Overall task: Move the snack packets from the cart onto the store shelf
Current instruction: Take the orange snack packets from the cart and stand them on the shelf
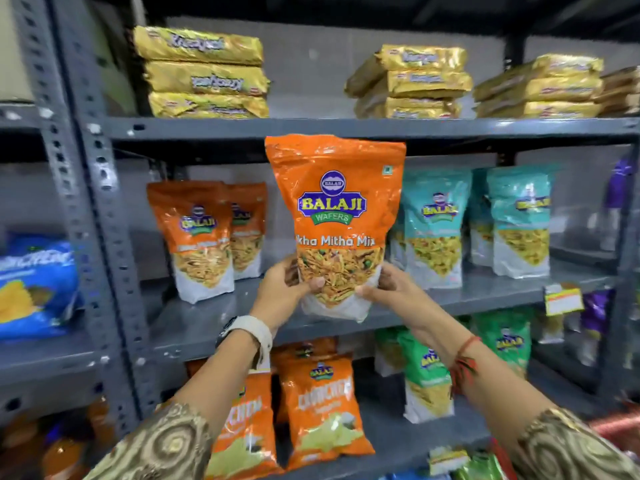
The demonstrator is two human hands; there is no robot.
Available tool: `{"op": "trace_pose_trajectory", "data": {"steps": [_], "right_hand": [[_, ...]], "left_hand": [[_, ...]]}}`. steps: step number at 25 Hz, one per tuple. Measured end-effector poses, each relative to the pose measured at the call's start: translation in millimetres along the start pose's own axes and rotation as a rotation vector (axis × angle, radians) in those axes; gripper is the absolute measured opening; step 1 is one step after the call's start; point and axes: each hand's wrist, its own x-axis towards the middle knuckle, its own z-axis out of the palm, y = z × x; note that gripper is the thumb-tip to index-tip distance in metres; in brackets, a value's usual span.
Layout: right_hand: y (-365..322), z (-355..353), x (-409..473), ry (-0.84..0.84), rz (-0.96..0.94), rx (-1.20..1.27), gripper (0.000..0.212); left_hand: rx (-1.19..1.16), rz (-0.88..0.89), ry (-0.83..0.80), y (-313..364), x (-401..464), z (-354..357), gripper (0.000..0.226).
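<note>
Nearest the camera, two forearms in patterned gold-brown sleeves reach forward and up toward a grey metal shelf unit. The left wrist wears a watch with a pale strap [254,332], and the right wrist carries a red thread band [465,358]. The left hand [282,289] and right hand [393,289] together hold one orange snack packet [334,216] upright by its lower corners, thumbs pressed on the front and fingers wrapped behind. The packet is in the air in front of the middle shelf [485,296], its base just above the shelf's front edge, in the gap between two groups of standing packets. Behind it to the left stand two matching orange packets [197,237]; to the right stand teal packets [436,223]. On the shelf below are orange chip bags [318,410] and green packets [426,372]. On the top shelf lie stacks of gold packets [204,72]. A blue bag [34,285] sits on the neighbouring unit at far left.
</note>
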Motion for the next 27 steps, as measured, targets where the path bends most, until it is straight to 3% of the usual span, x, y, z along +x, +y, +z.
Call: {"op": "trace_pose_trajectory", "data": {"steps": [4,11,15,18,20,24,27], "right_hand": [[26.6,31.5,71.9,-0.131,0.05,-0.006,0.045],[72.2,54.1,186.6,-0.267,0.112,-0.023,0.049],[88.8,65.0,224.5,-0.341,0.167,-0.009,0.065],[97.8,72.8,237.1,-0.386,0.2,0.03,0.102],[117.5,74.5,246.4,-0.404,0.205,0.103,0.113],[108.0,78.2,229.6,-0.357,0.216,0.148,0.07],[82.3,77.4,210.2,-0.231,0.117,0.118,0.068]], "left_hand": [[0.068,-0.078,0.062,-30.5,38.9,-36.7,0.031],[0.094,-0.23,0.151,-86.7,120.0,-66.2,0.056],[0.115,-0.265,0.213,-110.1,144.5,-79.5,0.058],[0.113,-0.277,0.226,-119.5,154.1,-86.0,0.058],[0.138,-0.303,0.223,-125.2,155.0,-87.0,0.059],[0.228,-0.32,0.188,-125.0,149.7,-89.7,0.062],[0.264,-0.267,0.203,-93.8,132.7,-86.2,0.067]]}}
